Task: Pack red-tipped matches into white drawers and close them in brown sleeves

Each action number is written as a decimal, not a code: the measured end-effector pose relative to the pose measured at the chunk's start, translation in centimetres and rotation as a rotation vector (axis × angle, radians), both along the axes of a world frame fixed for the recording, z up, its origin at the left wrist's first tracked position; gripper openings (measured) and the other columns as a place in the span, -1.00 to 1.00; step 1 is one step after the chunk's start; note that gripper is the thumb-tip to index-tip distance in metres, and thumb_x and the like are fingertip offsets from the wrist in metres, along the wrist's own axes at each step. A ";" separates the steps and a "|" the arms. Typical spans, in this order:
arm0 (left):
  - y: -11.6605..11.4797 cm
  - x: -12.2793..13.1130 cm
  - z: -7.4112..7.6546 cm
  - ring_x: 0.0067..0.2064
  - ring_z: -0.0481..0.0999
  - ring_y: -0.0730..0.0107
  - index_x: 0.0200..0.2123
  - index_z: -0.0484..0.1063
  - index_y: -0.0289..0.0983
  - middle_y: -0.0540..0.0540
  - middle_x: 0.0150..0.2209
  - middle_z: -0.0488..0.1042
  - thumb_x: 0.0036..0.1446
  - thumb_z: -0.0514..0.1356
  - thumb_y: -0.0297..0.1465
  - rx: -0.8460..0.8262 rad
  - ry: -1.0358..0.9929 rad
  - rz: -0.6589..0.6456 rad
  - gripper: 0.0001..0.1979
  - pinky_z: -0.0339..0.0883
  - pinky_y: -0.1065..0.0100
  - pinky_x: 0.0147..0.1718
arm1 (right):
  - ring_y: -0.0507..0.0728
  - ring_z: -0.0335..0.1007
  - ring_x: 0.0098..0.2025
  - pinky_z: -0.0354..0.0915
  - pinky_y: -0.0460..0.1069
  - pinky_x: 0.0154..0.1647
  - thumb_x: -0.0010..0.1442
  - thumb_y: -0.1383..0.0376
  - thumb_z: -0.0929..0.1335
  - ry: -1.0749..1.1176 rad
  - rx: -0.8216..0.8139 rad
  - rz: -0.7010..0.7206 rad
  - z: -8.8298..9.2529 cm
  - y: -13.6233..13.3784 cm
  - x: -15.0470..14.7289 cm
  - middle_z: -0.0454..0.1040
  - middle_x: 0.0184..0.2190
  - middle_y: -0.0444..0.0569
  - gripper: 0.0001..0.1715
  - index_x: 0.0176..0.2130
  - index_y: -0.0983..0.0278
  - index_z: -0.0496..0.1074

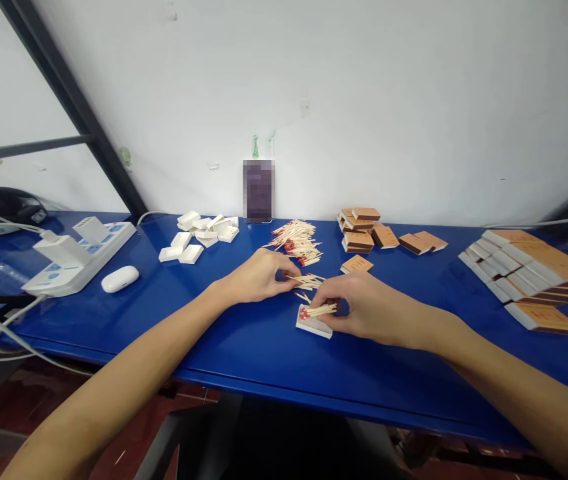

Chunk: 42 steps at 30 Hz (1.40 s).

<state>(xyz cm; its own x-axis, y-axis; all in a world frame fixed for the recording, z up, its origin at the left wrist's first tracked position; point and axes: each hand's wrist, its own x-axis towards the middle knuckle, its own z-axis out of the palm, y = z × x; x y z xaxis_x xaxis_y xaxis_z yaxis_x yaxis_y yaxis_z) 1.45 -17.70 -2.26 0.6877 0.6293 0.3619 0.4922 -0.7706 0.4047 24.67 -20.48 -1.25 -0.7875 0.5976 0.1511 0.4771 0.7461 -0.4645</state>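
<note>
My right hand (359, 303) is closed on a small bundle of matches (321, 310), red heads pointing left, held at a white matchbox tray (317, 325) on the blue table. Whether the bundle rests on the tray bottom I cannot tell. My left hand (261, 277) has thumb and forefinger pinched at the left ends of some loose matches (310, 281) just behind the tray. Farther back lies a larger heap of red-tipped matches (294, 239). An orange matchbox sleeve (357, 264) lies just behind my right hand.
White matchbox trays (207, 230) lie at back left, orange matchbox sleeves (359, 227) at back right. Stacked matchboxes (534, 270) stand far right. A white earphone case (120, 279), a power strip (84, 257) and cables are on the left. A blurred dark panel (259, 191) leans against the wall.
</note>
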 end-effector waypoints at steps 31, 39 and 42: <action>-2.5 2.1 0.6 -0.41 0.44 0.52 -0.30 0.57 -0.31 -0.01 -0.43 0.50 0.16 0.28 -0.37 -0.154 0.069 -0.220 -0.87 0.29 0.47 -0.34 | -0.01 0.10 -0.53 0.03 -0.08 -0.54 0.22 0.19 0.28 -0.119 -0.376 -0.034 0.5 2.5 1.1 0.28 -0.55 -0.19 -0.75 -0.34 0.28 0.47; -2.8 2.3 0.6 -0.40 0.43 0.49 -0.27 0.56 -0.32 -0.01 -0.45 0.47 0.19 0.25 -0.25 -0.134 0.059 -0.202 -0.77 0.26 0.45 -0.34 | -0.02 -0.02 -0.55 -0.04 -0.07 -0.55 0.20 0.23 0.26 -0.179 -0.344 -0.056 0.7 2.1 1.3 0.11 -0.61 -0.24 -0.74 -0.47 0.27 0.37; -2.8 2.3 0.7 -0.38 0.41 0.45 -0.24 0.55 -0.30 -0.03 -0.39 0.46 0.11 0.31 -0.14 -0.082 0.094 -0.185 -0.67 0.23 0.42 -0.35 | -0.03 0.05 -0.56 -0.01 -0.08 -0.56 0.18 0.24 0.29 -0.167 -0.380 -0.042 0.9 1.9 1.3 0.19 -0.61 -0.24 -0.80 -0.44 0.26 0.40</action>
<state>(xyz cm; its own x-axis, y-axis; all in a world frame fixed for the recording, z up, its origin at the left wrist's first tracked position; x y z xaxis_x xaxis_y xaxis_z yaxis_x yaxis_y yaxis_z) 3.71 -20.53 -1.61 0.8222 0.5143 0.2438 0.3843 -0.8176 0.4287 25.92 -18.60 -0.32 -0.7561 0.6183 -0.2146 0.5958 0.5146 -0.6166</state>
